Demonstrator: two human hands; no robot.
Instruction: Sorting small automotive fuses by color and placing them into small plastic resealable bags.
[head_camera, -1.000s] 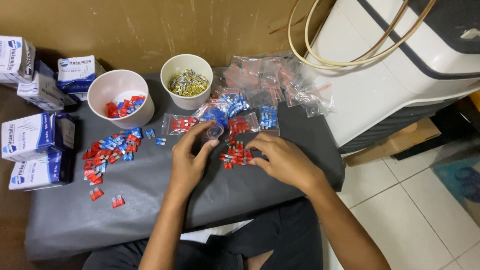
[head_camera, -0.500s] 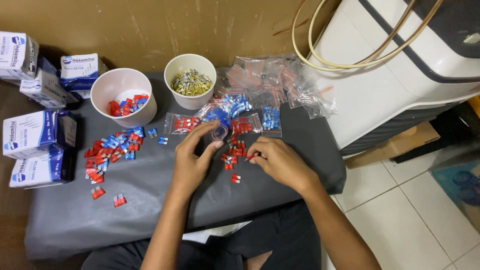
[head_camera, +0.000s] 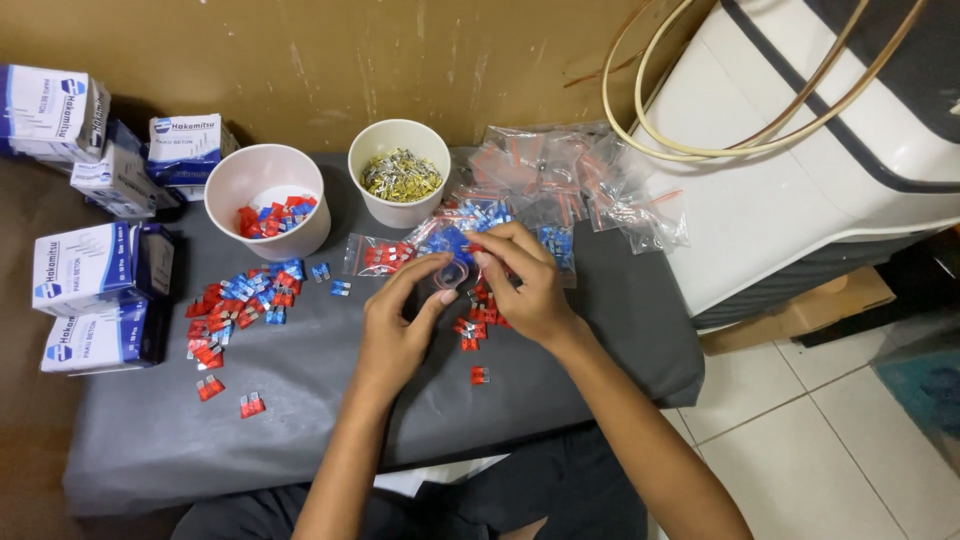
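- Left hand (head_camera: 392, 335) is pinching a small clear zip bag (head_camera: 449, 274) by its mouth, fingers curled round the rim so it's propped open just above the counter (head_camera: 300, 420).
- Right hand (head_camera: 527, 285) is right up against that bag opening, fingers pressed together over the mouth. Looks like they're nipping a red blade fuse, but it's too small and covered to say for sure.
- Little heap of red blade fuses (head_camera: 478, 318) sits directly under the right hand, with one stray red fuse (head_camera: 480, 375) lying apart, closer to the person.
- If I were doing this bit: keep the bag mouth wide with thumb and forefinger, and feed the fuse in blades first so it doesn't snag on the zip strip. Holding the bag low over the heap seems smart, since a fumbled one just lands back with the rest.
- Around it: a mixed red and blue fuse pile (head_camera: 240, 305) off to the left, a white cup of fuses (head_camera: 268, 200), a white cup of metal terminals (head_camera: 400, 172), filled bags (head_camera: 560, 180) at the back, and blue-and-white boxes (head_camera: 85, 270) stacked at the left edge.
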